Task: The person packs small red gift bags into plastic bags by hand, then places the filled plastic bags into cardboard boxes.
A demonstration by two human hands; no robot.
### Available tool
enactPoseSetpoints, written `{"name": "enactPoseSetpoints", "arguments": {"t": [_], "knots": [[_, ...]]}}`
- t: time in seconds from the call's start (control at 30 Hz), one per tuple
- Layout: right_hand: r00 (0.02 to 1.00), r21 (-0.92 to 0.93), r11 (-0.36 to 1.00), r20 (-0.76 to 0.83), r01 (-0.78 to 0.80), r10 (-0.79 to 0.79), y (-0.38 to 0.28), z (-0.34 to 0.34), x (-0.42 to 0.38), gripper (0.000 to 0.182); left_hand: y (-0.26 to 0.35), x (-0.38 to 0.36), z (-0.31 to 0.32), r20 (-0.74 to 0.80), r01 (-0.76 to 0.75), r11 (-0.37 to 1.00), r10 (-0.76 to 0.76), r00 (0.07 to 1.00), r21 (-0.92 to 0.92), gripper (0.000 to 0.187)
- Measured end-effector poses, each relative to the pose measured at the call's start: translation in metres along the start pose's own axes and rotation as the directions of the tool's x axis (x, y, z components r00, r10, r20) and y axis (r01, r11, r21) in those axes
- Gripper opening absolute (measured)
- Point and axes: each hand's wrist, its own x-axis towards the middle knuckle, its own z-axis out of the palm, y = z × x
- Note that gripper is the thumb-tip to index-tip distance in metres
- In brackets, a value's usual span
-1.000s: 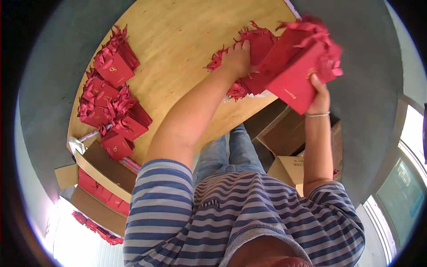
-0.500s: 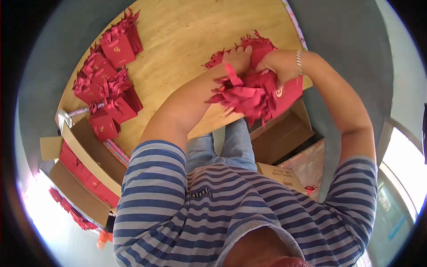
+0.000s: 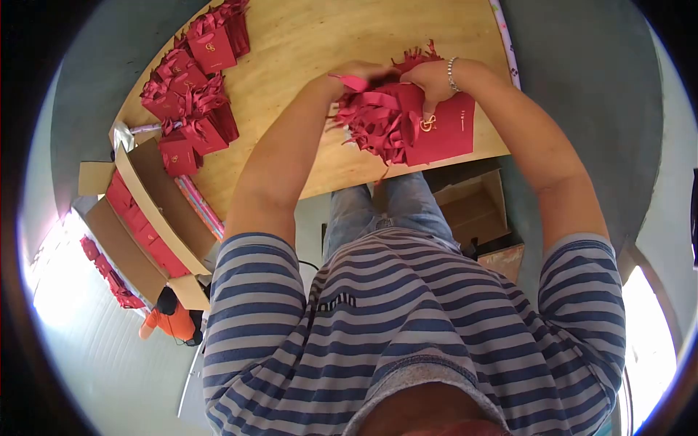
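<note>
A bundle of red paper gift bags with gold lettering and ribbon handles lies at the table's front edge, the ribbons bunched toward the left. My right hand, wearing a bracelet, grips the top of this bundle with the thumb over the near face. Beside the ribbons on the far left side is my left hand; its fingers are mostly hidden behind ribbon and bags. More red bag ribbons show just beyond my hands.
Several groups of red gift bags stand along the table's left side. An open carton with red bags sits at lower left. Below the front edge is another open box. A person in orange is farther off.
The near bundle has swung from a tilt to lying flatter against the table edge. My left hand has drawn back leftward from the farther bags. The whole view has shifted.
</note>
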Motion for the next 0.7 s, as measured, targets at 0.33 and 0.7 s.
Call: {"name": "enactPoseSetpoints", "arguments": {"t": [0.33,0.7], "knots": [[0.963,-0.069,0.961,-0.013,0.268,-0.270,0.006,0.006,0.029,0.049,0.174,0.003,0.128,-0.499,0.527,0.401,-0.181,0.848,0.750,0.141],[0.931,-0.161,0.972,-0.349,-0.171,0.106,-0.013,0.023,0.001,0.048,0.134,0.012,0.125,-0.659,0.701,0.410,-0.265,0.704,0.584,0.142]]}}
